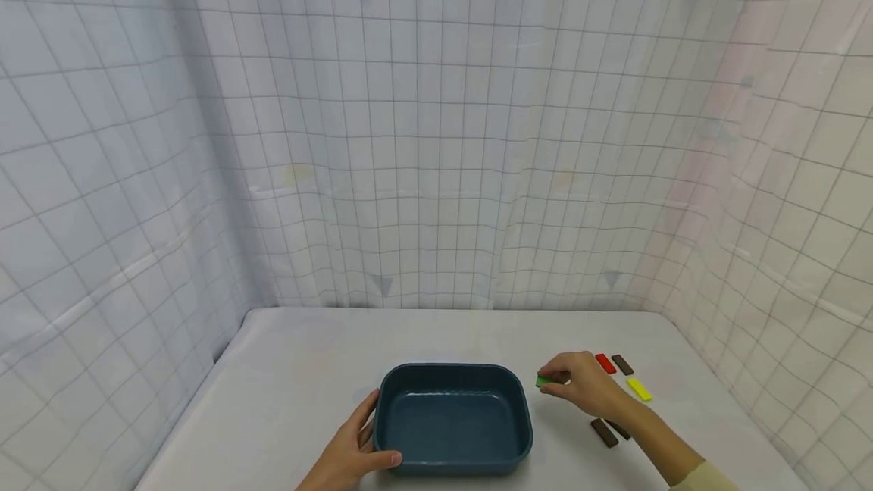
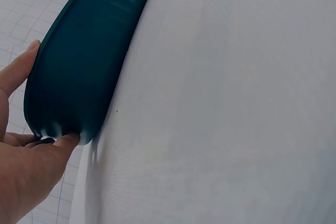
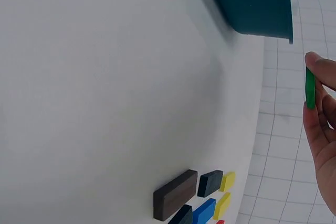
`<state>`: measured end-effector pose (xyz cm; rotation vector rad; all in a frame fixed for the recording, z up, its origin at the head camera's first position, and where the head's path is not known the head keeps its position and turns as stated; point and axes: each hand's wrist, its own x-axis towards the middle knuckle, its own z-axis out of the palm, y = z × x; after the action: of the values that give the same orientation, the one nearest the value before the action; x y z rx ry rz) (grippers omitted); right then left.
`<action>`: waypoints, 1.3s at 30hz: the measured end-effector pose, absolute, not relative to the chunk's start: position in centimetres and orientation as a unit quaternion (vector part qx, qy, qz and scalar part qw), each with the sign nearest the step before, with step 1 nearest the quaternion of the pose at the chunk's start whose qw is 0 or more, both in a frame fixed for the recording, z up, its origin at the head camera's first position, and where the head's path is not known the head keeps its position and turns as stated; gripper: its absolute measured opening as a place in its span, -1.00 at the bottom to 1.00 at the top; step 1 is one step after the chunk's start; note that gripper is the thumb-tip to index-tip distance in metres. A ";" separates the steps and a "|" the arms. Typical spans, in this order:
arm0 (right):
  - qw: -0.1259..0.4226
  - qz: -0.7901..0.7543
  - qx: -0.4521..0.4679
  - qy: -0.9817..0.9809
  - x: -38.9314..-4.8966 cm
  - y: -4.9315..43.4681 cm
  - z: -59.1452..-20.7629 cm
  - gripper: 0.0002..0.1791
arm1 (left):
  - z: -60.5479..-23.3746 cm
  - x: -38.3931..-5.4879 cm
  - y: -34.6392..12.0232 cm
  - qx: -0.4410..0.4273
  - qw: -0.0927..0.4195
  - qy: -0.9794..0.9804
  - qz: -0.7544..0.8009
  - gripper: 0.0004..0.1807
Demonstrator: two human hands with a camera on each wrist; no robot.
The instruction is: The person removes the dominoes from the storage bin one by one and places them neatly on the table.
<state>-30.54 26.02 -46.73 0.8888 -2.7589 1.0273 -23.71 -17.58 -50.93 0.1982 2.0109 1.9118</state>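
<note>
A dark blue-green rectangular tub (image 1: 453, 470) stands near the front middle of the table. My left hand (image 1: 346, 451) holds its left near corner, thumb on the front wall and fingers along the left side. In the left wrist view that hand's fingertips press against the end of the tub's wall (image 2: 84, 61). To the right of the tub, my right hand (image 1: 580, 383) pinches a small green block (image 1: 542, 381) between thumb and fingertips, raised above the tabletop. The right wrist view shows the green block (image 3: 310, 88) edge-on, beyond the tub's rim.
Right of the tub lie a red block (image 1: 605, 364), a yellow block (image 1: 639, 390) and brown blocks (image 1: 604, 433), partly behind the right forearm. The right wrist view adds a blue block (image 3: 204, 212) and a black block (image 3: 210, 183). White grid-patterned curtains (image 1: 436, 135) surround the table.
</note>
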 end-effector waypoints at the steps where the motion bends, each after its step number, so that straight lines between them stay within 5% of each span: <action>1: 0.035 0.336 0.286 -0.897 -30.4 26.3 -46.8 -0.79 | -51.0 -23.7 -17.6 0.072 0.181 0.709 0.678 0.16; 39: 0.058 0.297 0.034 -0.952 -26.9 37.8 -51.3 -0.75 | -50.8 -23.6 -17.5 0.078 0.184 0.694 0.692 0.16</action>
<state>-26.90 37.80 -51.32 0.1040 -2.8868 0.9016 -23.64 -17.48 -50.82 0.2189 1.9564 1.9507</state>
